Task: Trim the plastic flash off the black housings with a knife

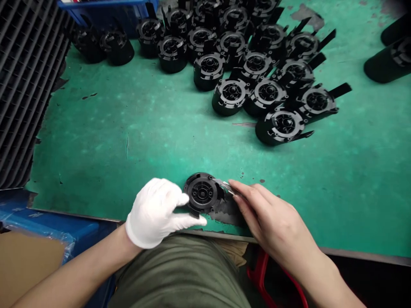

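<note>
Near the front edge of the table, a round black plastic housing faces up, its ribbed centre showing. My left hand, in a white glove, grips it from the left, thumb along the front side and fingers on the left rim. Pinched in my bare right hand is a slim silver metal tool, bladelike and pointed; its exact kind is unclear. The tip meets the housing's upper right rim, beside a small screw boss. The rest of the tool is hidden behind my fingers.
Several similar black housings stand grouped at the back of the green table. A blue bin is behind them. Black grid trays are stacked at left. More black cylinders stand at far right. A red stool is below.
</note>
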The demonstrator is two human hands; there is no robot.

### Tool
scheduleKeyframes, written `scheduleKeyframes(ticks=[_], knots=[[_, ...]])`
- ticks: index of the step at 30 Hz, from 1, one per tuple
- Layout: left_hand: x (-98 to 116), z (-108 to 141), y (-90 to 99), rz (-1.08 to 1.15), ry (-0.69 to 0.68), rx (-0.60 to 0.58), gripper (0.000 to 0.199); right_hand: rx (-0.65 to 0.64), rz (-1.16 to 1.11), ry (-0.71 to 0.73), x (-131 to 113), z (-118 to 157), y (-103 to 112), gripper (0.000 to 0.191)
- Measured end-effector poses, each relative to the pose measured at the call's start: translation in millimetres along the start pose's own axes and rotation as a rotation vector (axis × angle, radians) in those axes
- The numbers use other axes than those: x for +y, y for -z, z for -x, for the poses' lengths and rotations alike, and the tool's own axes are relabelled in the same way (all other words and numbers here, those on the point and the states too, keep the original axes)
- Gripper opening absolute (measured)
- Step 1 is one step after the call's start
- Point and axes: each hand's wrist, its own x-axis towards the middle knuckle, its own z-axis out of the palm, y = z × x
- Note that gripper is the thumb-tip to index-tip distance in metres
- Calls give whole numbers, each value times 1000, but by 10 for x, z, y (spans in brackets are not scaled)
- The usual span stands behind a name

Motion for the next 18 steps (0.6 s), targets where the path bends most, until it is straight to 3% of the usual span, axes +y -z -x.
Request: scheduleKeyframes(ticks=[3, 5, 8, 10, 11, 14, 18], knots=[[76, 95, 48, 160, 24, -30, 41, 89, -1, -15, 17, 52, 102, 38], [62, 104, 46, 217, 65, 49, 47, 137, -19, -21, -11, 143, 157, 43], [-24, 11, -1, 217, 117, 115, 74, 69, -33, 39, -86, 275, 160, 44], [-77, -108, -49, 201, 100, 29, 98, 20, 34, 82, -134, 312, 112, 44], [-93, -173, -74, 205, 85, -32, 101, 13, 87, 89, -154, 312, 82, 44], [-101, -330, -137, 266, 60, -123, 86, 13, 232, 94, -203, 268, 14, 49], [-75, -387, -170, 275, 22, -125, 59, -15, 287, 109, -269, 216, 14, 59]])
